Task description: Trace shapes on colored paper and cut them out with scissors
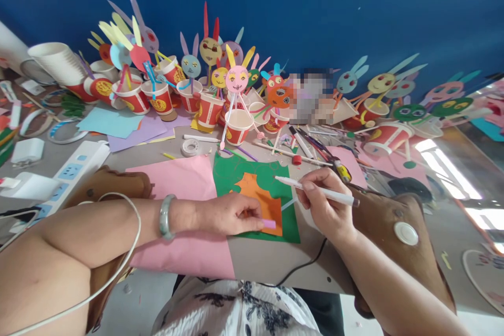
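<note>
The white pen [336, 196] is in the right hand [325, 202], with the fingers closed around it and its tip over the green paper [291, 231]. I cannot tell if the tip touches the paper. The left hand [240, 213] has its fingers bent close together and holds a small pink piece [269, 224] by one end. That hand rests on the orange paper [271, 205], which lies on top of the green paper. Faint round lines show on the top part of the green paper. Next to it on the left is a big pink sheet [177, 184], partly under the left arm. All of this lies on the gray tabletop [268, 260]. Just behind are a roll of tape [190, 147] and a red cup [240, 128] with a pink bunny face [237, 80] above it. More cups with bright paper faces stand to both sides. Farther left are blue paper [104, 122] and a white power strip [81, 168]. A brown cushion [397, 257] sits by the right arm, and a blue wall [275, 10] is at the back.
</note>
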The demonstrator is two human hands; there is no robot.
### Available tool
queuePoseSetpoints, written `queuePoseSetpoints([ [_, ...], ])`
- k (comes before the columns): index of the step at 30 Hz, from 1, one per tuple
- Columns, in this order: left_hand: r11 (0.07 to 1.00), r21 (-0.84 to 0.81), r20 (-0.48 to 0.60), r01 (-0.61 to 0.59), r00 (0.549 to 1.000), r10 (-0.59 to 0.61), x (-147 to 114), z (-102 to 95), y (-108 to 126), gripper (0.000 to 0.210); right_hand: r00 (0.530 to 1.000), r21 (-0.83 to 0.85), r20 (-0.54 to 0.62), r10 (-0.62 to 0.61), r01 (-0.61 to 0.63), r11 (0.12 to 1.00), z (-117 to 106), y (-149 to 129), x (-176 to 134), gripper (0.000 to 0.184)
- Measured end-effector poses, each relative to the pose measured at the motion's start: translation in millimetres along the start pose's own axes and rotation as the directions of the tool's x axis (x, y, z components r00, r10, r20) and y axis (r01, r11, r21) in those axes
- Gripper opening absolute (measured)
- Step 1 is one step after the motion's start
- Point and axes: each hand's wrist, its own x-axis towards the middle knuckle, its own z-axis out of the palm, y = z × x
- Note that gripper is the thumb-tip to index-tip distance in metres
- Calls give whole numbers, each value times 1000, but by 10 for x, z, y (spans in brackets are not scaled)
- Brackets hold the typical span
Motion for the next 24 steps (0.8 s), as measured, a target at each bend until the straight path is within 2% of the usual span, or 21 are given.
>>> queuePoseSetpoints([
  [3,980,-197,-109,10,993,-32,46,34,-80,29,999,-5,-4,51,-51,999,-11,-25,-1,23],
  [7,940,-338,-201,-45,979,-26,82,35,-90,35,990,177,10,140,-140,974,-12,-19,36,27],
  [12,930,-366,-225,-23,972,-64,70,1,-18,37,982,305,21,187,-185,934,2,-39,83,30],
  [20,933,-356,-227,-57,974,-27,72,12,-44,36,975,316,97,201,-222,923,18,-22,66,31],
  [24,930,-364,-227,-56,973,-30,76,22,-47,37,951,360,168,259,-304,882,55,-61,57,30],
])
